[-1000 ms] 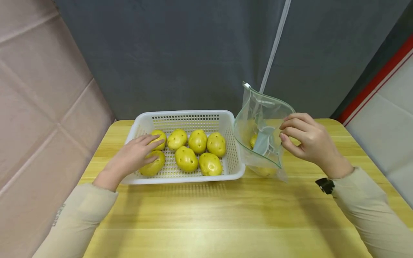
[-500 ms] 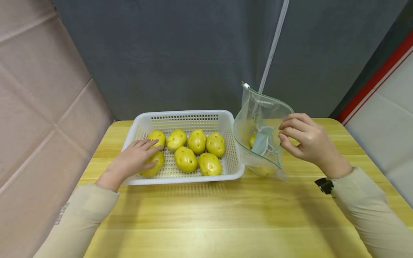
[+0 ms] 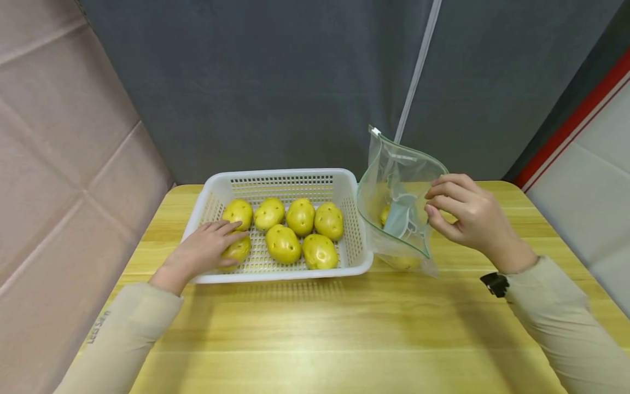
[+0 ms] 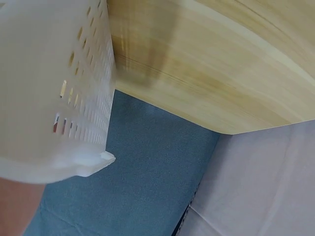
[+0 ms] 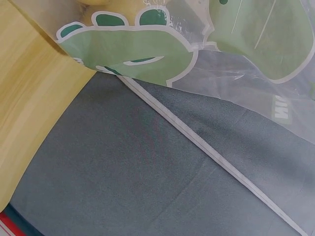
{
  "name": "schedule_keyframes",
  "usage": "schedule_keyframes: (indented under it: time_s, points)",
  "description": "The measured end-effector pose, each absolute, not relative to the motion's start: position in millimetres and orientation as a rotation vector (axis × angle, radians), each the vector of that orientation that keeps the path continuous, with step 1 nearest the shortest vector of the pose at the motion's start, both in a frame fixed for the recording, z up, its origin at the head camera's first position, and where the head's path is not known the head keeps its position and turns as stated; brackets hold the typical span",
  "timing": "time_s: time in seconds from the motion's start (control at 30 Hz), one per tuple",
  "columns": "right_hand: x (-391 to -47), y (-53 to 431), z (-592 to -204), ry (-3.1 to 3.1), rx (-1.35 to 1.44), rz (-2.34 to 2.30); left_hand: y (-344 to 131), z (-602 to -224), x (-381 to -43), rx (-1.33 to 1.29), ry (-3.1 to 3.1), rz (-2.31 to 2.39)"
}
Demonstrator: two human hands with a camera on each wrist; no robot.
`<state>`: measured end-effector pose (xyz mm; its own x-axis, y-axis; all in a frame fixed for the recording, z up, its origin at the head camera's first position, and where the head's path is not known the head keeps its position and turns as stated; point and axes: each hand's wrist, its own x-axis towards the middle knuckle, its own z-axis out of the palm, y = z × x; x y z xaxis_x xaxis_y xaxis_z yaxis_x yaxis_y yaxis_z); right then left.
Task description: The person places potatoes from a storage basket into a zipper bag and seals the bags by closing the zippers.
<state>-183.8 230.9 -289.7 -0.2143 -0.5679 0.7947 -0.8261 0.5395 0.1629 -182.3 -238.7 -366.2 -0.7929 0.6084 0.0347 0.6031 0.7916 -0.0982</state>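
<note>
- Potato (image 3: 240, 249): near left corner of the basket (image 3: 275, 277), which sits by the far edge of the tabletop (image 3: 295, 328); long axis unclear, partly covered by fingers.
- Left hand (image 3: 204, 249): the nearer one; fingers spread wide over this potato from its left.
- Right hand (image 3: 462, 210): well apart from it, pinching the rim of the plastic bag (image 3: 410, 164), just right of the basket, towards the tabletop's far right corner.
</note>
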Motion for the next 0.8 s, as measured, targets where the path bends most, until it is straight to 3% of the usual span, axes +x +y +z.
schedule_keyframes:
  time_s: [0.8]
  points:
    - [-183.8,231.2,-290.5,-1.932,1.127,0.365,-238.1,-372.8,-183.2,-0.945,-3.027,0.043]
